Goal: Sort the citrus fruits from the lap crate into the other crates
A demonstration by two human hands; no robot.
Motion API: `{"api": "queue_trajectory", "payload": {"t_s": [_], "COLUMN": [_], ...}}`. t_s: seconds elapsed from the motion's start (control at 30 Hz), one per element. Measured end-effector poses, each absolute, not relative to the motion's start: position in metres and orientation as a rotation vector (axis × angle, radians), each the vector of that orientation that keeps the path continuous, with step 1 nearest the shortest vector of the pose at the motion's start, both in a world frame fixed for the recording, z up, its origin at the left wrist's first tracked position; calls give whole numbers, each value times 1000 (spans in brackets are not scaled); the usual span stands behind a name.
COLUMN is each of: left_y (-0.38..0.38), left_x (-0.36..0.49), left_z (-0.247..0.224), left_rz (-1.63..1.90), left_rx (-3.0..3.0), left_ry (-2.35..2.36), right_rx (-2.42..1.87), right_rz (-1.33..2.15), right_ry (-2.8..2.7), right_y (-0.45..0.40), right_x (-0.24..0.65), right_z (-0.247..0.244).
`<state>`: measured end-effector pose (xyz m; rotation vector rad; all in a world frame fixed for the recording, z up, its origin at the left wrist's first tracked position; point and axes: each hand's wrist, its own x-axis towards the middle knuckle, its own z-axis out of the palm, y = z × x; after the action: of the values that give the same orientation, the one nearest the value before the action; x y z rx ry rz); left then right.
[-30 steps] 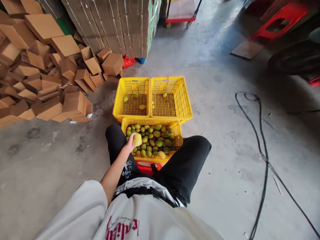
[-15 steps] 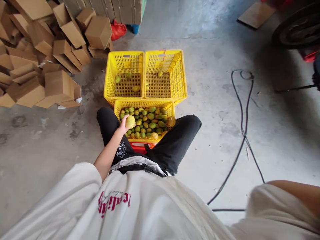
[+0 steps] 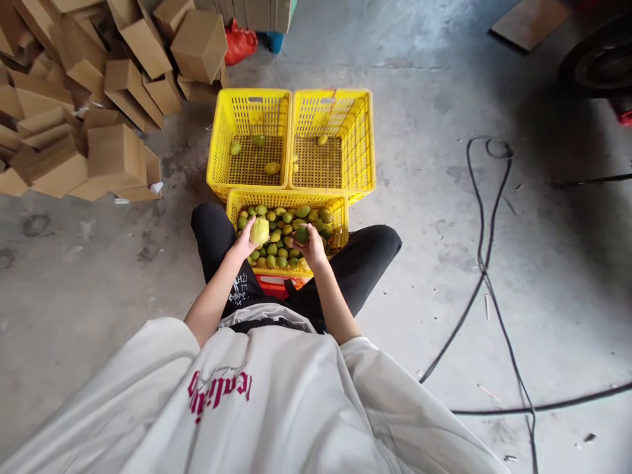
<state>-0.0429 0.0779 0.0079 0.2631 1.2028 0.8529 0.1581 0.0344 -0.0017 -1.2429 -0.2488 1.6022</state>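
My left hand [image 3: 247, 238] is closed around a pale yellow lemon [image 3: 259, 231], over the left side of the near crate. In my right hand [image 3: 312, 247], a dark green lemon [image 3: 302, 234] is gripped above the same crate's right half, partly covered by the fingers. Beneath both hands, the near yellow crate [image 3: 340, 205] holds many green and yellowish lemons [image 3: 272, 249]. This crate stands between my knees.
Two more yellow crates stand side by side beyond it, the left crate [image 3: 213, 138] and the right crate [image 3: 371, 141], each with a few lemons inside. Cardboard boxes [image 3: 116, 158] are heaped at left. A black cable [image 3: 464, 316] loops across the floor at right.
My right arm has swung in from the far right, and its hand now grips a green lemon over the near crate. My left hand still holds the yellow lemon.
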Motion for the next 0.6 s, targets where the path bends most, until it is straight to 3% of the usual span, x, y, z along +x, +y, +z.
{"api": "queue_trajectory", "payload": {"t_s": [0.17,0.37,0.6], "left_y": [79,76,74], "left_x": [-33,-27,-26], "left_z": [17,21,12], "left_rz": [770,828,803], "left_rx": [174,273,344], "left_ry": [1202,1279,1234], "right_rx": [-1413,-1222,-1294], "right_rz": [1616,1609,1644], "right_ry": [-244,-310,-268], "right_y": [27,25,28], "right_x": [148,142,145], "right_z": [-32,-34,-41]}}
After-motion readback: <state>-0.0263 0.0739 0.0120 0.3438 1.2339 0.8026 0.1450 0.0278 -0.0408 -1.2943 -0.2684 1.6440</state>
